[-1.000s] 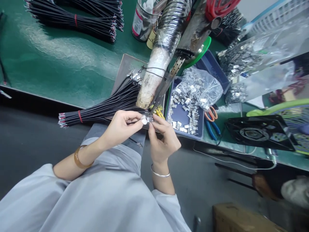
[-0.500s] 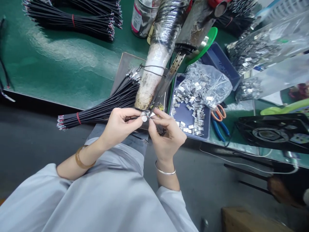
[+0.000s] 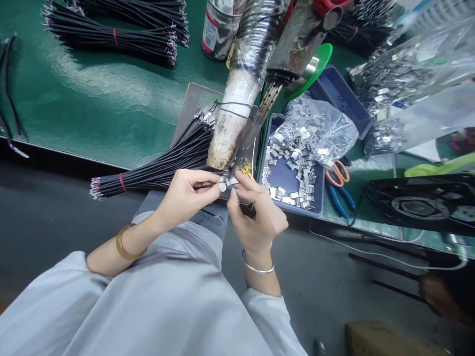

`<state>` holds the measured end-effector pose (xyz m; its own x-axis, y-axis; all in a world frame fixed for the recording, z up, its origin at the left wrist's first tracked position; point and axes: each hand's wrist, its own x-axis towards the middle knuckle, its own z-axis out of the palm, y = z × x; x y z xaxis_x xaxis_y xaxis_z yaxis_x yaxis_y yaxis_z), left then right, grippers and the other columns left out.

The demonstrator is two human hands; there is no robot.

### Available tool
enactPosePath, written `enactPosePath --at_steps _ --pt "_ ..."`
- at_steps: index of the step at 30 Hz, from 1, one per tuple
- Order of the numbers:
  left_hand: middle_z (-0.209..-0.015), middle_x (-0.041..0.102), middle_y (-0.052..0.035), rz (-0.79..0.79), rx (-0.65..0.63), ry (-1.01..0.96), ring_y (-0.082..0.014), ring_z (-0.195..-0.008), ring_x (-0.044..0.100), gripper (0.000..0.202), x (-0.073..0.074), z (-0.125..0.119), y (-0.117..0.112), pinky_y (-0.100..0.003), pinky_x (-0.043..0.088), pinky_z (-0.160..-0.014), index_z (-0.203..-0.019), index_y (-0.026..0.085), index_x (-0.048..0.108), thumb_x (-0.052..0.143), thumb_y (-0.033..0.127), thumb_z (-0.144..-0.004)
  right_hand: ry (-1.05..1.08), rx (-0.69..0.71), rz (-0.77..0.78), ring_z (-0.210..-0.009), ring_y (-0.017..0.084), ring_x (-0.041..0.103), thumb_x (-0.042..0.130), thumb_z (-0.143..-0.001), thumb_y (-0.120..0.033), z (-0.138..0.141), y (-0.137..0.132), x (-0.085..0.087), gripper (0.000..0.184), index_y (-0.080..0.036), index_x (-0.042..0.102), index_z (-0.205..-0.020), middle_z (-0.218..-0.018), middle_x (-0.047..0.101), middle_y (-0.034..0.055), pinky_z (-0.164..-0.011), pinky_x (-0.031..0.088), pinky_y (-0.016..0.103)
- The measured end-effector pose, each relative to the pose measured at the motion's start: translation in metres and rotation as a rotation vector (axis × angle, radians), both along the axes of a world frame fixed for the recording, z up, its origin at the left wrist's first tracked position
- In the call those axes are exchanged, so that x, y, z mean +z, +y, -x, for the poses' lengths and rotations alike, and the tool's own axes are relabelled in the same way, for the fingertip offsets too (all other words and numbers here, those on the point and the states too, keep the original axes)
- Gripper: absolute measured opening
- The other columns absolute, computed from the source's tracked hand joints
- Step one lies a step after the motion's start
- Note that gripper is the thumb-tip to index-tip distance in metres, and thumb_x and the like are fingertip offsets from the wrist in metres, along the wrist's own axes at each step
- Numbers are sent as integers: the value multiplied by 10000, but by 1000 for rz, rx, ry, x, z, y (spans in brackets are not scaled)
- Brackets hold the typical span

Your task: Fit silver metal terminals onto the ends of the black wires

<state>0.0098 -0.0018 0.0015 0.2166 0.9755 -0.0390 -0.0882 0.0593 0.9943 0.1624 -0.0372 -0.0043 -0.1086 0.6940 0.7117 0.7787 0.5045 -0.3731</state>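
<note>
My left hand [image 3: 193,195] is closed in a pinch on the end of a thin black cable [image 3: 203,186]. At its fingertips lies a small silver USB connector [image 3: 231,181], close under the soldering iron's tip [image 3: 234,163]. Thumb and fingers of my right hand [image 3: 256,205] close round the connector's other side; their exact contact is partly hidden. A bundle of black cables [image 3: 159,165], tied with a red band, lies behind my left hand. Beside my right hand stands a blue tray [image 3: 284,170] of loose silver connectors, with a clear plastic bag [image 3: 334,126] on it.
A wrapped fume hose [image 3: 232,118] hangs just above my fingers. More tied cables [image 3: 111,39] lie at the back left. Blue-and-orange-handled tools [image 3: 339,198] and a black fan [image 3: 419,205] are at the right. A jar [image 3: 218,32] stands at the back.
My right thumb and fingers have shifted slightly, and more of the silver connector shows between the hands. The left hand keeps its pinch. The whole view has moved a little.
</note>
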Motion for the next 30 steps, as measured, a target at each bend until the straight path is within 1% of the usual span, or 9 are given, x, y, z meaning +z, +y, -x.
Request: enactPosePath --at_steps 3,5,8,11,14,19,23,25,30 --pt "-739 784 -50 -62 -34 48 -113 -589 627 161 -1 2 -1 -185 488 -542 -780 118 825 689 205 -788 76 -16 12 -879 175 809 683 -905 -109 -1 -2 -1 146 -235 616 -931 -1043 825 41 -746 635 246" --pt "-708 761 -44 -193 -50 130 -102 -568 602 166 -2 3 -3 -184 457 -523 -795 119 818 661 173 -809 192 -68 68 -760 150 790 667 -928 -151 -1 -2 0 115 -239 596 -944 -939 813 14 -661 613 232" --pt "-594 669 -2 -532 -34 264 -70 -507 497 179 -5 5 -6 -185 396 -508 -796 131 799 626 106 -833 402 -57 321 -457 86 626 605 -973 -212 -2 -2 4 97 -248 528 -927 -639 659 -89 -456 484 179" --pt "-535 573 35 -709 -2 307 -62 -482 415 160 -6 7 -8 -190 357 -493 -780 133 767 623 80 -824 511 85 528 -403 72 538 560 -990 -223 -3 -2 9 120 -258 482 -906 -557 518 -128 -392 395 158" --pt "-548 543 38 -574 -45 235 -55 -474 381 149 -2 10 -7 -186 308 -451 -720 125 729 620 96 -816 413 133 448 -569 87 636 575 -976 -192 -5 -1 9 107 -251 510 -916 -705 597 -74 -507 498 178" --pt "-586 563 19 -210 -127 74 -50 -490 398 154 1 10 -3 -174 287 -430 -651 122 718 628 136 -774 -12 94 45 -659 100 678 617 -957 -107 -8 -3 5 132 -237 609 -937 -779 701 -26 -645 550 205" --pt "-631 624 -18 -107 -51 42 -78 -548 485 161 -4 4 -4 -191 363 -484 -668 116 752 644 202 -751 218 -89 -71 -435 56 538 637 -964 -168 -6 -10 2 113 -249 667 -1037 -688 660 -68 -429 431 183" --pt "-634 628 -21 -98 -19 60 -82 -552 479 175 -7 2 -5 -202 365 -498 -681 112 758 640 220 -750 365 -122 -84 -427 68 570 599 -986 -190 -6 -13 0 164 -250 653 -1129 -688 661 -69 -391 426 183" --pt "-597 579 4 -111 16 111 -74 -527 416 170 -8 1 -3 -212 318 -490 -675 121 722 619 226 -761 163 -71 -32 -744 146 795 721 -896 -102 -7 -13 -5 183 -230 677 -1017 -894 806 -6 -663 639 219"
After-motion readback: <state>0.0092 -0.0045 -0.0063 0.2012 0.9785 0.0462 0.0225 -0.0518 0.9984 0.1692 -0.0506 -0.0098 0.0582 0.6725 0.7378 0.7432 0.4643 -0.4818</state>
